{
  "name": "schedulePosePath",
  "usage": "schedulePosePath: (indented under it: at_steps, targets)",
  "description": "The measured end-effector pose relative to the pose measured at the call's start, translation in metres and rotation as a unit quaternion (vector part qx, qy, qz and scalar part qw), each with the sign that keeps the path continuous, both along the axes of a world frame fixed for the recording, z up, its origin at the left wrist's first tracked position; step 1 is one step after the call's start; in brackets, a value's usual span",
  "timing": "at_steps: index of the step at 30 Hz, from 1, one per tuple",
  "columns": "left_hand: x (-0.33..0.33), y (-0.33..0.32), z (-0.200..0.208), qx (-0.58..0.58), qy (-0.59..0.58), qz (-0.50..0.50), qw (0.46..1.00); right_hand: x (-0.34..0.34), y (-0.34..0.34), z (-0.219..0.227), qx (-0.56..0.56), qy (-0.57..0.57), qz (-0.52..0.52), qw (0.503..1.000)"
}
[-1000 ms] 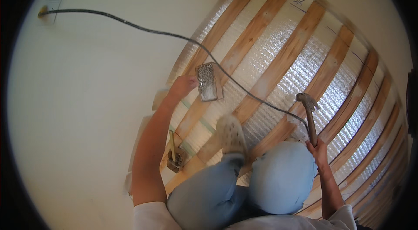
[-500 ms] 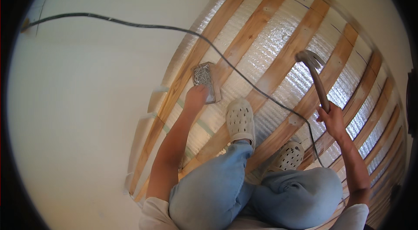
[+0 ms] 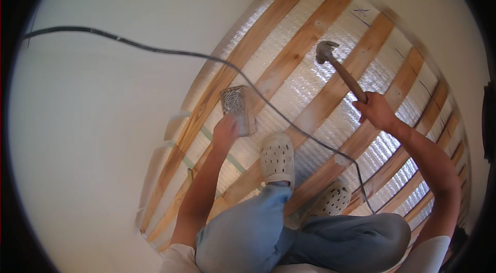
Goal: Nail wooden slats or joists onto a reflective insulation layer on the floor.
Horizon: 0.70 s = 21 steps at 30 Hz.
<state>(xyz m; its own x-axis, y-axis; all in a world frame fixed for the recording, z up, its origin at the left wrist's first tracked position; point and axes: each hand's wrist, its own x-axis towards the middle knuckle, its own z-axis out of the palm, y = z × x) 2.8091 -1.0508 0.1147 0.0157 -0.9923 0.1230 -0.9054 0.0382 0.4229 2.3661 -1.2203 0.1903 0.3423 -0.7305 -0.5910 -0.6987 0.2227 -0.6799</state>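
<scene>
My right hand (image 3: pixel 377 111) is wrapped round the wooden handle of a claw hammer (image 3: pixel 343 71). The hammer is raised above the wooden slats, its metal head pointing to the far left. My left hand (image 3: pixel 226 129) is closed at the near left part of a small open box of nails (image 3: pixel 235 101). Several silvery nails lie jumbled in the box's far part. My fingers there are mostly hidden by the back of the hand, so whatever they hold cannot be made out.
Parallel wooden slats (image 3: pixel 292 48) lie over shiny silver insulation sheeting (image 3: pixel 315 87). A black cable (image 3: pixel 178 53) crosses from the far left to near my knees. My feet, in pale perforated clogs (image 3: pixel 277 157), stand among the slats. A plain pale wall (image 3: pixel 98 133) rises at left.
My right hand has carried the hammer left and farther away, and its head has swung over toward the left. My left hand stays by the nail box. The view has shifted slightly.
</scene>
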Motion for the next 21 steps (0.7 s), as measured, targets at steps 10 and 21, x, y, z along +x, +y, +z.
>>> schedulePosePath:
  at_steps: [10,21]
  targets:
    - [0.012,-0.010,0.012,0.177,0.384,0.232,0.876,0.034,-0.003,-0.061,0.031,-0.032,-0.025,0.999]
    - [0.003,-0.102,0.027,0.180,0.571,0.170,0.783,0.020,0.013,-0.091,0.022,-0.048,-0.029,0.998]
